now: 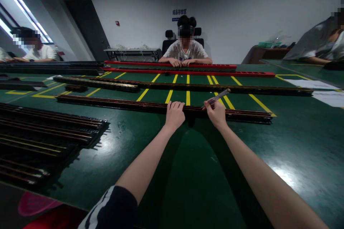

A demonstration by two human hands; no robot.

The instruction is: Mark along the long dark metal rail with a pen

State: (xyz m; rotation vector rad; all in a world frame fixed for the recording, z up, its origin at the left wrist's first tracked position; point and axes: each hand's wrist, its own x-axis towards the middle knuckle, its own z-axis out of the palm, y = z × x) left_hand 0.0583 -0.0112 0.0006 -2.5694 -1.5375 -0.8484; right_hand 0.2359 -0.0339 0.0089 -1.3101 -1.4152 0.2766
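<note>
A long dark rail (pixel 113 103) lies across the green table in front of me. My left hand (pixel 175 112) rests on it with the fingers curled over its near edge. Just to the right, my right hand (pixel 215 111) grips a thin silvery pen-like tool (pixel 219 96) that points up and to the right, over the same rail.
A stack of similar dark rails (pixel 48 132) fills the near left. More long rails (pixel 188 86) and red ones (pixel 188 73) lie further back. A person (pixel 185 50) sits opposite with hands on a red rail; other people sit at far left and far right.
</note>
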